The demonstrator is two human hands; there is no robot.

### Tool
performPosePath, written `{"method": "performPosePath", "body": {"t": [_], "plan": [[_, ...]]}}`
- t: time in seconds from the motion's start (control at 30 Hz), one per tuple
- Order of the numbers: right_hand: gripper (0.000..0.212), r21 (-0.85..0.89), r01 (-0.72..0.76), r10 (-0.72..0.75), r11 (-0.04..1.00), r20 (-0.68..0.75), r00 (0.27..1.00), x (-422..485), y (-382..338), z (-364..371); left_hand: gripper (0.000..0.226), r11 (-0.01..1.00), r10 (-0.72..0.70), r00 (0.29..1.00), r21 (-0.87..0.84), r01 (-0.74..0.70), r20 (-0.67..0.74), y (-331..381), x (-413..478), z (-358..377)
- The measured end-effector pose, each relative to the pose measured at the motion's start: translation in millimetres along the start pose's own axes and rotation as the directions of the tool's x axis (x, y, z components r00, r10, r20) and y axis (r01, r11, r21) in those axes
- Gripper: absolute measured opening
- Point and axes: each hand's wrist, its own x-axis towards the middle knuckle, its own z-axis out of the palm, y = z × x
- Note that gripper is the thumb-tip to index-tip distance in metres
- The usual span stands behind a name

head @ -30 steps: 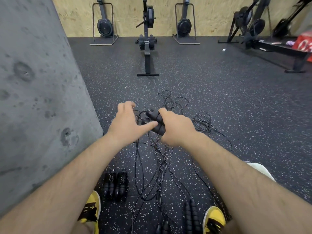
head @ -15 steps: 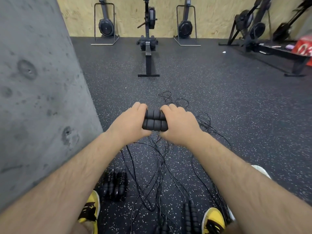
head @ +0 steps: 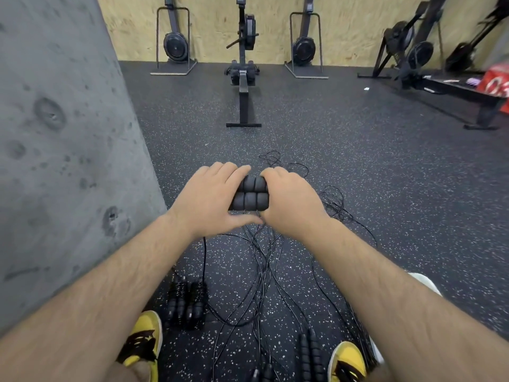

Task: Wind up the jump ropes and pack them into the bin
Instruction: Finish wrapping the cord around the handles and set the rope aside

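Observation:
Two black ribbed jump-rope handles lie side by side between my hands, held level in front of me. My left hand grips their left ends and my right hand grips their right ends. Thin black cords hang from the handles and spread in a tangle over the speckled floor. A wound rope bundle lies by my left shoe. Another pair of black handles lies near my right shoe. No bin shows in this view.
A grey concrete pillar stands close on my left. A rowing machine lies ahead, with more gym machines along the plywood wall and at the far right. My yellow shoes are at the bottom edge.
My left hand closed onto the handles, which now sit level and side by side between both hands. The hands rose slightly.

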Motion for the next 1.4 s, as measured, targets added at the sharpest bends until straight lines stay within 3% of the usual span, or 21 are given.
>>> {"method": "performPosePath", "body": {"t": [0.1,0.17,0.23,0.3,0.37,0.43,0.47,0.57,0.7,0.77,0.83,0.9,1.03,1.2,1.3,1.4], "plan": [[0.051,0.079,0.034,-0.028,0.996,-0.076,0.997,-2.3,-0.4,-3.8,0.106,1.0,-0.014,1.0,-0.022,0.014,0.018,0.7,-0.9,-3.2],[0.068,0.27,0.011,0.027,0.963,-0.135,0.99,-5.6,1.8,-9.3,0.101,0.999,-0.045,0.999,-0.027,0.045,0.008,-0.3,-1.0,-6.6],[0.099,0.488,-0.069,0.154,0.87,-0.136,0.979,-8.7,3.2,-12.6,0.098,0.996,-0.083,0.996,-0.014,0.082,-0.022,-2.6,-0.4,-9.6],[0.113,0.667,-0.181,0.292,0.722,-0.057,0.955,-9.8,3.3,-7.2,0.097,0.991,-0.134,0.99,-0.019,0.133,-0.032,-6.6,-0.6,-12.1],[0.098,0.762,-0.319,0.379,0.564,0.104,0.92,-6.8,0.2,4.9,0.094,0.982,-0.184,0.983,-0.053,0.183,-0.02,-12.0,-2.1,-13.8],[0.059,0.701,-0.391,0.312,0.596,0.247,0.918,-2.9,-8.7,18.5,0.09,0.972,-0.21,0.978,-0.11,0.206,-0.021,-15.7,-3.2,-15.9],[0.05,0.671,-0.399,0.237,0.624,0.324,0.916,-1.6,-17.9,26.0,0.088,0.965,-0.222,0.975,-0.147,0.216,-0.024,-16.2,-3.3,-17.2],[0.052,0.684,-0.381,0.013,0.622,0.477,0.879,6.2,-60.6,54.8,0.086,0.913,-0.293,0.956,-0.303,0.275,-0.015,-15.7,-3.0,-19.5],[0.039,0.793,-0.308,-0.089,0.526,0.412,0.907,16.5,-121.6,79.4,0.082,0.766,-0.37,0.929,-0.577,0.284,-0.033,-21.4,-5.4,-20.1],[0.029,0.789,-0.288,-0.041,0.543,0.367,0.929,20.1,-137.4,81.3,0.077,0.676,-0.417,0.906,-0.69,0.26,-0.067,-24.8,-8.0,-22.9],[0.019,0.824,-0.323,0.029,0.465,0.351,0.936,23.5,-142.3,80.8,0.07,0.596,-0.481,0.873,-0.76,0.26,-0.079,-28.8,-10.7,-27.3],[0.022,0.833,-0.373,0.02,0.41,0.4,0.916,26.3,-137.3,72.9,0.066,0.56,-0.513,0.855,-0.785,0.264,-0.078,-36.9,-14.7,-29.3],[0.03,0.779,-0.304,-0.053,0.549,0.395,0.917,30.1,-103.8,54.0,0.076,0.686,-0.395,0.916,-0.686,0.242,-0.072,-59.9,-27.3,-28.3],[0.025,0.719,-0.316,-0.012,0.619,0.411,0.912,30.3,-42.7,32.6,0.08,0.928,-0.197,0.98,-0.324,0.185,-0.005,-82.2,-39.5,-22.4],[0.017,0.735,-0.411,0.031,0.54,0.47,0.882,30.5,-14.0,21.0,0.076,0.991,-0.07,0.997,-0.114,0.073,0.025,-81.9,-42.8,-20.8],[0.012,0.769,-0.555,0.08,0.317,0.561,0.824,32.2,-8.0,9.6,0.074,1.0,-0.011,0.999,0.008,0.011,0.043,-70.5,-39.8,-18.0]]}}
